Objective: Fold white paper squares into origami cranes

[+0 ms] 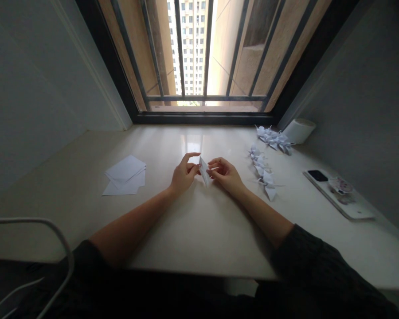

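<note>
A small folded piece of white paper [204, 172] is held up between my two hands, over the middle of the white sill. My left hand [184, 173] pinches its left side between thumb and fingers, with the index finger stretched over the top. On the other side, the fingertips of my right hand [226, 175] close on the paper's right edge. Its lower point hangs free near the surface. Several folded paper cranes [262, 167] stand in a row to the right of my right hand. Farther back, more paper cranes [273, 139] lie bunched together.
A few loose white paper sheets [125, 175] lie at the left. A white cup-like roll [299, 130] rests on its side by the right wall, and a phone [339, 195] with a grip lies nearer. A white cable [53, 223] loops at the lower left. A barred window stands behind.
</note>
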The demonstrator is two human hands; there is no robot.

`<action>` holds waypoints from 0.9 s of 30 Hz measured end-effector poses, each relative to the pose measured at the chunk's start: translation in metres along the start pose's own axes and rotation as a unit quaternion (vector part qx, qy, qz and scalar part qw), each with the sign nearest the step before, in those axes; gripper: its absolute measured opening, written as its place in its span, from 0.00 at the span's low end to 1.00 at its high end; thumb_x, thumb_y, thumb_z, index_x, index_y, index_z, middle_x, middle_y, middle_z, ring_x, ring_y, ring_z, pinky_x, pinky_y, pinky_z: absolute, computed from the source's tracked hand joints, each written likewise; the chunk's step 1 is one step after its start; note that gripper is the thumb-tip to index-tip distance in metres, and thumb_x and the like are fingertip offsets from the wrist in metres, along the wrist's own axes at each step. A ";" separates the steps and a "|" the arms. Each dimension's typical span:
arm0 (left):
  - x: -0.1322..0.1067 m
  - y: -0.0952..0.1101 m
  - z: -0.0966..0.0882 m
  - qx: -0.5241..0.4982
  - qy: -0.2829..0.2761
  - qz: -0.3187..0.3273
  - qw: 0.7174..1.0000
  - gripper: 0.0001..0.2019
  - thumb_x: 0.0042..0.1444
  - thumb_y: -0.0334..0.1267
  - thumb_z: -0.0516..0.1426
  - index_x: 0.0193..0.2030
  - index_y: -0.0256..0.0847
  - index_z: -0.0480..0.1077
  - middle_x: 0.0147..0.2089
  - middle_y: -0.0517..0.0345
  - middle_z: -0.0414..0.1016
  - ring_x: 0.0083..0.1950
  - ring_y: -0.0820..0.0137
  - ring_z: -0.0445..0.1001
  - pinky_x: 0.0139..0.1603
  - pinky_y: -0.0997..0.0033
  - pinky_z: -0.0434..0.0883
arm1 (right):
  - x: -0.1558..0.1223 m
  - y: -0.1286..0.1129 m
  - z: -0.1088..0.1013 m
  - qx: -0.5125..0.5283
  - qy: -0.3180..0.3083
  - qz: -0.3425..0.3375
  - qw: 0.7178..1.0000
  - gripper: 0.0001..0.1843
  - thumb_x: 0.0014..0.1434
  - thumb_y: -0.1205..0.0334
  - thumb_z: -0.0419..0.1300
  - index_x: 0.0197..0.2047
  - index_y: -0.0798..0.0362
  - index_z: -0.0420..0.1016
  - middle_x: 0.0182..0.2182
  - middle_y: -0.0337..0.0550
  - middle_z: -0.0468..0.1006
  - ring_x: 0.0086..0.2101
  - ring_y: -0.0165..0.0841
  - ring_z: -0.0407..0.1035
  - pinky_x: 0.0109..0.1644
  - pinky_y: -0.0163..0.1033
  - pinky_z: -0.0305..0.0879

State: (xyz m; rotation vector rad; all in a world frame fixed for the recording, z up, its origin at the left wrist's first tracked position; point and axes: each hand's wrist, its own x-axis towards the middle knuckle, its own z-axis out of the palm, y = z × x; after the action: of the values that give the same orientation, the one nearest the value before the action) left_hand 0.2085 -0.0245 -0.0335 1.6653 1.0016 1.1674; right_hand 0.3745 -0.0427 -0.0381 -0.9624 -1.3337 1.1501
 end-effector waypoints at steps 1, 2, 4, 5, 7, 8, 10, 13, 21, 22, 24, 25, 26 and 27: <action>0.000 0.000 0.000 0.013 0.004 0.004 1.000 0.18 0.55 0.40 0.55 0.53 0.43 0.63 0.27 0.61 0.75 0.30 0.72 0.75 0.33 0.74 0.69 | -0.001 -0.001 0.000 -0.001 -0.011 0.002 1.000 0.14 0.46 0.55 0.66 0.36 0.50 0.70 0.29 0.36 0.73 0.25 0.26 0.67 0.30 0.34 0.65; -0.001 0.000 0.000 0.027 0.007 0.008 1.000 0.17 0.55 0.40 0.55 0.51 0.43 0.63 0.27 0.62 0.75 0.30 0.72 0.75 0.33 0.75 0.69 | -0.001 -0.002 0.000 -0.006 -0.022 0.006 1.000 0.14 0.47 0.55 0.65 0.36 0.51 0.70 0.28 0.36 0.73 0.25 0.26 0.67 0.30 0.34 0.64; -0.002 0.001 -0.001 0.059 0.005 0.014 0.998 0.15 0.55 0.40 0.55 0.50 0.44 0.64 0.27 0.62 0.75 0.29 0.73 0.74 0.33 0.75 0.69 | -0.002 -0.004 0.001 -0.027 -0.044 0.015 0.999 0.14 0.48 0.54 0.64 0.37 0.51 0.73 0.26 0.36 0.73 0.23 0.26 0.65 0.28 0.34 0.62; -0.002 0.002 -0.001 0.074 0.004 0.016 0.997 0.15 0.56 0.40 0.54 0.50 0.44 0.64 0.27 0.63 0.74 0.29 0.73 0.74 0.33 0.75 0.68 | -0.003 -0.005 0.001 -0.042 -0.052 0.015 0.998 0.15 0.48 0.54 0.64 0.38 0.52 0.74 0.26 0.36 0.74 0.23 0.26 0.64 0.27 0.34 0.61; -0.002 0.003 -0.002 0.095 0.005 0.016 0.995 0.15 0.56 0.39 0.54 0.51 0.45 0.63 0.27 0.64 0.74 0.29 0.74 0.73 0.33 0.76 0.68 | -0.004 -0.008 0.002 -0.075 -0.054 -0.001 0.996 0.15 0.50 0.53 0.63 0.39 0.52 0.77 0.28 0.39 0.76 0.24 0.27 0.65 0.27 0.34 0.61; -0.002 0.004 -0.002 0.099 0.008 0.014 0.995 0.15 0.56 0.40 0.54 0.51 0.46 0.63 0.27 0.64 0.74 0.29 0.74 0.72 0.33 0.76 0.67 | -0.005 -0.009 0.002 -0.091 -0.048 -0.016 0.995 0.14 0.50 0.54 0.62 0.39 0.51 0.78 0.30 0.40 0.77 0.26 0.28 0.66 0.29 0.35 0.62; -0.002 0.004 -0.003 0.094 0.013 0.008 0.995 0.16 0.57 0.41 0.53 0.52 0.46 0.63 0.28 0.64 0.74 0.28 0.74 0.72 0.31 0.76 0.66 | -0.005 -0.011 0.003 -0.118 -0.030 -0.048 0.991 0.13 0.51 0.54 0.62 0.39 0.49 0.79 0.35 0.42 0.78 0.31 0.30 0.69 0.33 0.36 0.64; -0.002 0.004 -0.003 0.069 0.012 -0.001 0.998 0.17 0.56 0.45 0.54 0.52 0.46 0.63 0.30 0.62 0.76 0.28 0.73 0.72 0.30 0.76 0.66 | -0.005 -0.011 0.002 -0.128 -0.007 -0.072 0.989 0.14 0.53 0.54 0.61 0.43 0.45 0.78 0.40 0.42 0.78 0.35 0.32 0.70 0.38 0.39 0.66; 0.001 0.006 -0.001 -0.044 0.004 -0.024 0.999 0.19 0.57 0.46 0.53 0.53 0.42 0.62 0.33 0.56 0.78 0.35 0.69 0.77 0.36 0.72 0.69 | -0.004 -0.005 -0.001 -0.124 0.017 -0.082 0.989 0.21 0.53 0.55 0.61 0.52 0.46 0.72 0.38 0.41 0.80 0.35 0.34 0.72 0.42 0.43 0.68; 0.002 0.005 -0.001 -0.049 0.008 -0.025 0.998 0.18 0.57 0.46 0.53 0.52 0.42 0.63 0.33 0.56 0.78 0.35 0.70 0.77 0.35 0.72 0.68 | -0.004 -0.005 -0.001 -0.125 0.014 -0.088 0.988 0.21 0.53 0.55 0.61 0.52 0.46 0.72 0.38 0.41 0.80 0.35 0.34 0.72 0.42 0.43 0.68; 0.003 0.005 -0.001 -0.055 0.009 -0.023 0.998 0.17 0.57 0.44 0.53 0.52 0.41 0.63 0.33 0.56 0.78 0.34 0.70 0.77 0.35 0.73 0.68 | -0.003 -0.005 0.000 -0.122 0.013 -0.100 0.987 0.21 0.52 0.56 0.62 0.50 0.45 0.73 0.40 0.42 0.79 0.35 0.33 0.73 0.41 0.42 0.68; 0.003 0.005 -0.002 -0.058 0.006 -0.020 0.998 0.17 0.57 0.43 0.54 0.52 0.41 0.63 0.33 0.56 0.78 0.34 0.70 0.77 0.34 0.73 0.68 | -0.003 -0.005 0.000 -0.115 0.015 -0.103 0.988 0.20 0.52 0.56 0.62 0.50 0.45 0.73 0.42 0.42 0.78 0.35 0.33 0.73 0.40 0.41 0.68; 0.002 0.005 -0.002 -0.060 0.001 -0.016 0.998 0.18 0.56 0.43 0.54 0.52 0.41 0.62 0.32 0.57 0.78 0.34 0.70 0.77 0.34 0.73 0.68 | -0.003 -0.006 0.000 -0.107 0.017 -0.105 0.989 0.21 0.51 0.56 0.63 0.49 0.44 0.72 0.44 0.42 0.77 0.35 0.32 0.73 0.39 0.40 0.68; 0.002 0.005 -0.002 -0.063 -0.006 -0.012 0.998 0.18 0.56 0.42 0.55 0.53 0.41 0.61 0.31 0.57 0.77 0.34 0.70 0.77 0.34 0.74 0.68 | -0.003 -0.006 0.001 -0.097 0.016 -0.106 0.989 0.21 0.51 0.56 0.63 0.49 0.44 0.71 0.45 0.42 0.76 0.34 0.31 0.73 0.38 0.38 0.68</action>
State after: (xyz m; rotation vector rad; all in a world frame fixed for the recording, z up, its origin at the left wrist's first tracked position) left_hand 0.2075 -0.0239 -0.0277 1.5566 0.9185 1.1791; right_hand 0.3747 -0.0474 -0.0326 -0.9462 -1.5021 0.8514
